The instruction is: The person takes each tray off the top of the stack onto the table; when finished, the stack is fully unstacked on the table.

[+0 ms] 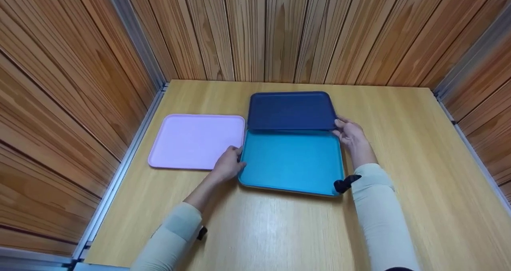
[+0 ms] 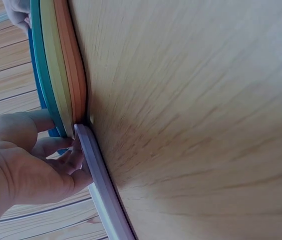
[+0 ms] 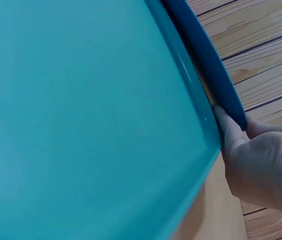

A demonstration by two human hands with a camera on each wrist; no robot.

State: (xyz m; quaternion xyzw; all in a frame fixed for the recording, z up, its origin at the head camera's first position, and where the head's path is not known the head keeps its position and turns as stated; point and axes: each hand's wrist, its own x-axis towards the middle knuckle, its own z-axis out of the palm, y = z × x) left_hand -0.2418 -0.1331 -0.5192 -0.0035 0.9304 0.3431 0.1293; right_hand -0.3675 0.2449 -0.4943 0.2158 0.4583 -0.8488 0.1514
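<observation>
The left hand point(image 1: 229, 164) rests at the left edge of a stack of trays, its fingers curled against the rim of the teal tray point(image 1: 293, 161) that lies on top. The left wrist view shows the fingers point(image 2: 63, 152) tucked in at the stack's edge, where a teal rim, a yellow-green tray point(image 2: 56, 65) and an orange tray point(image 2: 73, 70) lie one under another; which of these layers the fingers actually pinch cannot be told. The lilac tray point(image 1: 195, 141) lies flat on the bench point(image 1: 279, 231) just outside the left hand, its right rim touching or nearly touching the stack right at that hand's fingertips.

The right hand point(image 1: 351, 135) is at the far right corner of the teal tray, where it grips the near right corner of the navy tray point(image 1: 291, 110). In the right wrist view its fingers point(image 3: 230, 135) curl under the navy rim, with the thumb side behind it. The navy tray sits beyond both hands, its near edge overlapping the far edge of the teal tray, which spans the space between the two hands.

Pale long sleeves cover both forearms, and a dark strap point(image 1: 345, 183) shows at the right wrist. Wooden panelled walls point(image 1: 279, 31) enclose the bench on three sides.
</observation>
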